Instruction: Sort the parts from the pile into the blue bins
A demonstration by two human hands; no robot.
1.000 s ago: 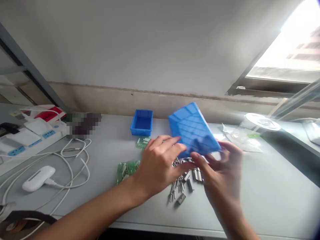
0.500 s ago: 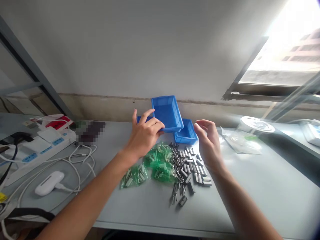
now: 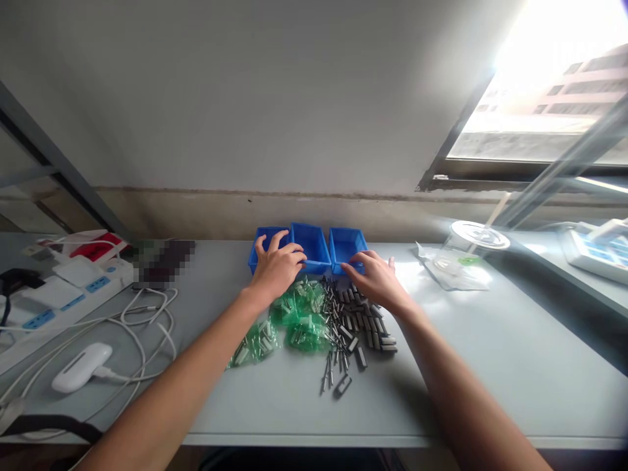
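Three small blue plastic bins stand in a row against the wall. My left hand (image 3: 277, 267) holds the front edge of the middle bin (image 3: 314, 239), its fingers reaching over the rim and its thumb hidden. Partly behind that hand is the left bin (image 3: 265, 233). On the front rim of the right bin (image 3: 346, 242), my right hand (image 3: 375, 278) has its thumb and fingers closed. Just in front lie green plastic bags of small parts (image 3: 307, 330), a heap of thin metal pins (image 3: 338, 320) and grey metal blocks (image 3: 367, 320).
At left are a white power strip (image 3: 110, 281), tangled white cables (image 3: 142, 340) and a white plugged-in device (image 3: 82, 367). A clear bag (image 3: 454, 271) and a round clear-and-white container (image 3: 478, 235) sit at right. The table's front edge (image 3: 304, 439) runs along the bottom.
My left hand has lowered the middle bin from a raised tilt onto the table, between the other two. My right hand has moved in from beside the right bin onto its rim.
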